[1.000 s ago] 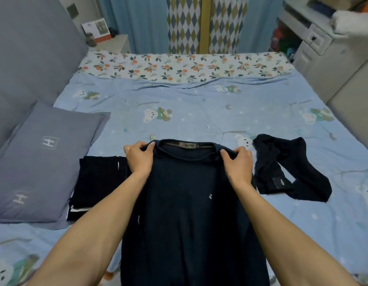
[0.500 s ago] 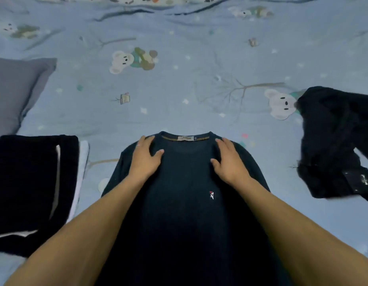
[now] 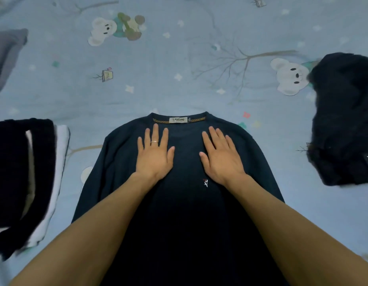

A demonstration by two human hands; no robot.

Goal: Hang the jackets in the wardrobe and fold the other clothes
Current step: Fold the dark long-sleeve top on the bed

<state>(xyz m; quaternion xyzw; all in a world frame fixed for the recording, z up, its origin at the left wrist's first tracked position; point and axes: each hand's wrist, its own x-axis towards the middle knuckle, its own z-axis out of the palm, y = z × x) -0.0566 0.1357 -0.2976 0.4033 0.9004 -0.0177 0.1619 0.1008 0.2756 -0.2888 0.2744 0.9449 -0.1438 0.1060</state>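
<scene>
A dark navy sweater [image 3: 183, 213] lies flat on the bed, collar and label pointing away from me, a small emblem on its chest. My left hand [image 3: 155, 154] presses flat on its upper chest with straight, spread fingers and a ring on one finger. My right hand [image 3: 221, 156] lies flat beside it, fingers straight, just above the emblem. Both forearms reach over the sweater's body. Its lower hem is out of view.
A folded stack of black and white clothes [image 3: 24, 178] sits at the left. A crumpled black garment [image 3: 344, 120] lies at the right. The light blue bedsheet [image 3: 179, 69] with bear prints spreads beyond the collar. A grey pillow corner [image 3: 5, 52] shows at upper left.
A second ago both hands gripped the sweater at the shoulders. They have let go and now lie flat on its chest, slid slightly downward; my head has leaned in closer.
</scene>
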